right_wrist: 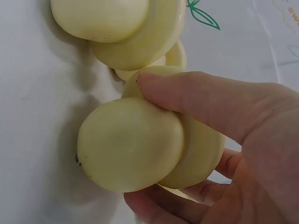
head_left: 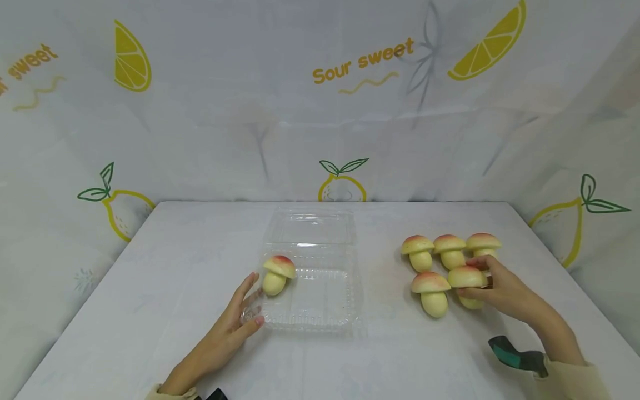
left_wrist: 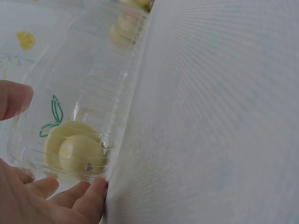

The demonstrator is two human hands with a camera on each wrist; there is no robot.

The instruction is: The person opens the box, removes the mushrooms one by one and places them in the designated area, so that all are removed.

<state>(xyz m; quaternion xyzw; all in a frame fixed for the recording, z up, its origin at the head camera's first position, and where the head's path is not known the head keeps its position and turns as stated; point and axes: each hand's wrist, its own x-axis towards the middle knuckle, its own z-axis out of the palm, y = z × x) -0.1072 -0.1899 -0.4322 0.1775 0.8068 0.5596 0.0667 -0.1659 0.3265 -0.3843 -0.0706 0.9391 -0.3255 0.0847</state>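
Note:
A clear plastic clamshell container (head_left: pixel 320 303) lies with its lid folded back. One toy mushroom (head_left: pixel 274 284) with a red-tinted cap rests at the left inside it. My left hand (head_left: pixel 227 328) holds the container's near left corner, thumb at the front and fingers along the side wall; the left wrist view shows the fingertips (left_wrist: pixel 96 191) against the plastic. On the right, my right hand (head_left: pixel 505 291) grips another toy mushroom (right_wrist: pixel 131 144) by its cap between thumb and fingers. That mushroom stands beside a similar front-row mushroom (head_left: pixel 434 303).
Behind the right hand is a row of three mushrooms, the left one (head_left: pixel 420 258), the middle one (head_left: pixel 451 257) and the right one (head_left: pixel 483 243), partly hidden. A white cloth covers the table (head_left: pixel 400 361). A lemon-printed curtain (head_left: pixel 250 100) hangs behind.

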